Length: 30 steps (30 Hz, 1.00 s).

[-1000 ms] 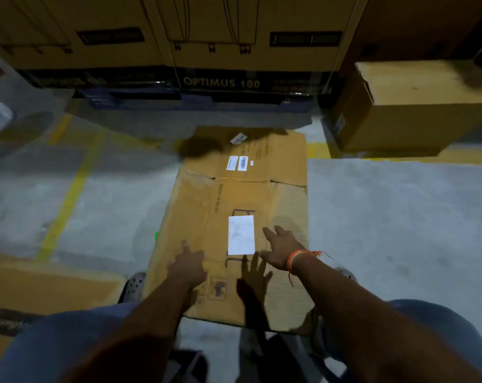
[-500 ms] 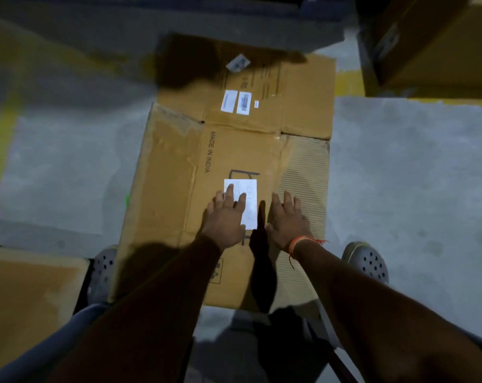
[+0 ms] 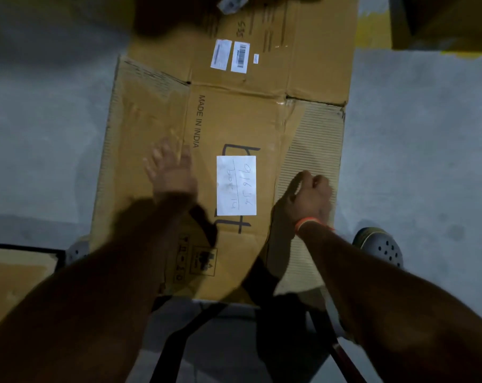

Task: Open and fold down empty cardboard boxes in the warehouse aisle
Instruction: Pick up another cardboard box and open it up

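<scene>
Left hand [image 3: 171,172] motion-blurred, finger outlines smeared. Forearms hide near edge of flattened box [image 3: 234,120]. Box's far flap cut by top edge beyond hands. Small labels [image 3: 230,55] there unreadable. Shoe [image 3: 379,246] beside right hand [image 3: 311,196] half hidden by forearm.

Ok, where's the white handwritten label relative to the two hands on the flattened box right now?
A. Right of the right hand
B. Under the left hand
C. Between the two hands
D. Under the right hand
C: the white label lies uncovered on the flattened box, with the spread left hand to its left and the curled right hand to its right.
</scene>
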Each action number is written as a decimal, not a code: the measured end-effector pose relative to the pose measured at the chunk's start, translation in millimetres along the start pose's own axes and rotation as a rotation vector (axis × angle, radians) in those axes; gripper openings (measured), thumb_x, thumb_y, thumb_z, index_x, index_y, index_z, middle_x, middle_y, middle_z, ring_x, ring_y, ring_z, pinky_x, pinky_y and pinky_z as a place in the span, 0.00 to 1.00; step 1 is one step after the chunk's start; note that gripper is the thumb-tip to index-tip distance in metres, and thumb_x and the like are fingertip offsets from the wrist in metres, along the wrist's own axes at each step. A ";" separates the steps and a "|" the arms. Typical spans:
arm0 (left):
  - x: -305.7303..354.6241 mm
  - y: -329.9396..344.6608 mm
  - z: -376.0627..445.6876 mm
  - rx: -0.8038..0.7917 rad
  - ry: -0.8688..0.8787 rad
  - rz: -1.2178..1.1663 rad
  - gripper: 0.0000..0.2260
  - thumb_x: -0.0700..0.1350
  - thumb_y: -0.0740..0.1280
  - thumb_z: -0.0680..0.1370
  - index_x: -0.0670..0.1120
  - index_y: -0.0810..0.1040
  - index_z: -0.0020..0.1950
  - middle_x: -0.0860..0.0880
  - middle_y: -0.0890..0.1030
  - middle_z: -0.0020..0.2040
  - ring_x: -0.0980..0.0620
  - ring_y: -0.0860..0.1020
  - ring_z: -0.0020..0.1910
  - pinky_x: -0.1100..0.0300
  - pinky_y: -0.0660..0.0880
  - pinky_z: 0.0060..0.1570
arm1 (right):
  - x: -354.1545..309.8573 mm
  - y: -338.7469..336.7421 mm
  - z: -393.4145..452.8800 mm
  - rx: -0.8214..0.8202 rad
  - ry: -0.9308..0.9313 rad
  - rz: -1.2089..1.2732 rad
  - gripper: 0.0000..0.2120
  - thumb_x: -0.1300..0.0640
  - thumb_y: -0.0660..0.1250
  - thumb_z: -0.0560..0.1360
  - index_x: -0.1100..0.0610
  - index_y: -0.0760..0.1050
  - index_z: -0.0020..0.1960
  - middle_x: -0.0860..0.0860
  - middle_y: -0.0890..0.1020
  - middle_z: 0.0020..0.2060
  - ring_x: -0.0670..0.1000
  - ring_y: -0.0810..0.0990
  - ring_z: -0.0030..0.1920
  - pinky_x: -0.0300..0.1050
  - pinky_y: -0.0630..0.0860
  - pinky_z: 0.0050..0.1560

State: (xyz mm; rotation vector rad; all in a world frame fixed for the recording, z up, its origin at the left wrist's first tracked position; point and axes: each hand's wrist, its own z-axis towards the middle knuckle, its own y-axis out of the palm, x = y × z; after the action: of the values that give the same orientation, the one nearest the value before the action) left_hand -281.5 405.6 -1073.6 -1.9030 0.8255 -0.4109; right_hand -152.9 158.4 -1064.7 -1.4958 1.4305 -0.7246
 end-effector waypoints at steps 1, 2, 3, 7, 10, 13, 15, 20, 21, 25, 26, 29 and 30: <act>-11.1 -6.0 3.8 0.014 -0.087 -0.038 0.38 0.51 0.66 0.80 0.51 0.48 0.84 0.37 0.41 0.82 0.33 0.44 0.81 0.34 0.45 0.77 | 3.3 -5.7 7.8 0.019 0.089 0.019 0.31 0.52 0.73 0.73 0.55 0.64 0.72 0.59 0.67 0.66 0.62 0.68 0.65 0.61 0.74 0.62; -21.5 -11.1 7.8 0.027 -0.175 -0.092 0.39 0.51 0.67 0.80 0.52 0.46 0.84 0.38 0.39 0.82 0.35 0.43 0.81 0.34 0.44 0.77 | 7.5 -11.2 15.9 0.022 0.185 0.061 0.32 0.53 0.73 0.73 0.56 0.62 0.72 0.59 0.67 0.66 0.62 0.68 0.66 0.62 0.73 0.63; -30.7 -15.9 11.2 0.038 -0.248 -0.149 0.40 0.52 0.67 0.80 0.53 0.44 0.84 0.39 0.38 0.82 0.36 0.41 0.81 0.34 0.44 0.76 | 11.5 -17.8 23.7 0.018 0.279 0.120 0.32 0.53 0.73 0.74 0.57 0.61 0.72 0.60 0.66 0.67 0.62 0.67 0.67 0.63 0.72 0.64; -57.8 -13.8 20.4 0.125 -0.389 -0.275 0.45 0.52 0.72 0.78 0.56 0.42 0.83 0.41 0.38 0.83 0.37 0.42 0.81 0.35 0.46 0.77 | 32.2 -24.5 41.7 -0.106 0.420 0.243 0.31 0.51 0.72 0.75 0.59 0.63 0.71 0.61 0.68 0.67 0.65 0.68 0.68 0.61 0.72 0.64; -75.6 -19.6 23.2 0.105 -0.484 -0.325 0.48 0.55 0.73 0.76 0.57 0.41 0.82 0.40 0.46 0.83 0.34 0.51 0.80 0.34 0.53 0.75 | 36.0 -23.3 42.7 -0.133 0.410 0.256 0.32 0.49 0.74 0.73 0.59 0.65 0.70 0.61 0.69 0.65 0.65 0.70 0.66 0.60 0.73 0.64; -86.9 -31.7 16.6 0.083 -0.410 -0.327 0.46 0.54 0.73 0.77 0.58 0.42 0.82 0.36 0.61 0.77 0.30 0.65 0.72 0.32 0.64 0.68 | 34.9 -26.9 41.1 -0.153 0.391 0.238 0.35 0.46 0.75 0.71 0.58 0.64 0.70 0.60 0.71 0.63 0.65 0.70 0.65 0.59 0.70 0.64; -90.3 -42.0 11.4 0.099 -0.360 -0.299 0.45 0.52 0.73 0.77 0.60 0.42 0.82 0.34 0.67 0.71 0.29 0.70 0.67 0.33 0.68 0.64 | 36.5 -31.4 41.1 -0.163 0.404 0.270 0.36 0.45 0.77 0.69 0.59 0.65 0.68 0.60 0.74 0.61 0.64 0.71 0.64 0.58 0.70 0.63; -97.3 -64.0 -1.2 0.115 -0.240 -0.287 0.42 0.45 0.70 0.80 0.57 0.44 0.83 0.34 0.73 0.64 0.32 0.75 0.62 0.40 0.74 0.60 | 31.3 -54.3 31.7 -0.143 0.405 0.361 0.32 0.45 0.80 0.63 0.55 0.71 0.60 0.54 0.80 0.51 0.59 0.78 0.56 0.53 0.78 0.52; -94.6 -66.6 -5.0 0.117 -0.236 -0.287 0.42 0.44 0.69 0.80 0.58 0.44 0.83 0.34 0.74 0.63 0.32 0.76 0.61 0.41 0.74 0.59 | 29.6 -57.2 27.9 -0.127 0.405 0.376 0.31 0.45 0.80 0.63 0.54 0.71 0.58 0.53 0.80 0.49 0.58 0.78 0.54 0.51 0.78 0.49; -81.5 -70.8 -20.7 0.169 -0.222 -0.274 0.38 0.40 0.68 0.79 0.57 0.50 0.83 0.37 0.75 0.61 0.34 0.77 0.57 0.44 0.76 0.57 | 15.8 -62.9 9.1 -0.024 0.413 0.455 0.25 0.49 0.80 0.64 0.50 0.70 0.53 0.50 0.77 0.45 0.58 0.78 0.54 0.54 0.80 0.52; -78.4 -72.7 -23.4 0.176 -0.233 -0.277 0.35 0.39 0.68 0.79 0.54 0.55 0.82 0.37 0.75 0.61 0.34 0.77 0.57 0.44 0.76 0.57 | 11.7 -63.7 4.9 -0.003 0.395 0.468 0.23 0.51 0.79 0.66 0.49 0.69 0.52 0.48 0.75 0.42 0.59 0.76 0.56 0.56 0.79 0.55; -72.7 -75.7 -28.5 0.188 -0.214 -0.287 0.29 0.37 0.67 0.79 0.50 0.66 0.79 0.37 0.77 0.61 0.34 0.77 0.58 0.44 0.76 0.60 | 1.0 -70.2 -5.7 0.045 0.358 0.505 0.19 0.56 0.77 0.70 0.49 0.69 0.53 0.45 0.67 0.38 0.60 0.73 0.58 0.59 0.77 0.59; -72.0 -76.3 -30.3 0.188 -0.188 -0.292 0.30 0.37 0.67 0.78 0.52 0.66 0.79 0.37 0.77 0.61 0.34 0.78 0.58 0.45 0.76 0.59 | -0.3 -71.1 -7.3 0.053 0.349 0.513 0.18 0.56 0.76 0.71 0.51 0.71 0.54 0.45 0.67 0.38 0.60 0.72 0.58 0.59 0.77 0.59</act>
State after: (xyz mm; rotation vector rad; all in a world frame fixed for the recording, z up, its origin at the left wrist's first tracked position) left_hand -322.8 457.9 -987.2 -1.8551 0.3718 -0.4607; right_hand -128.5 150.7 -998.0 -0.9225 1.9410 -0.7092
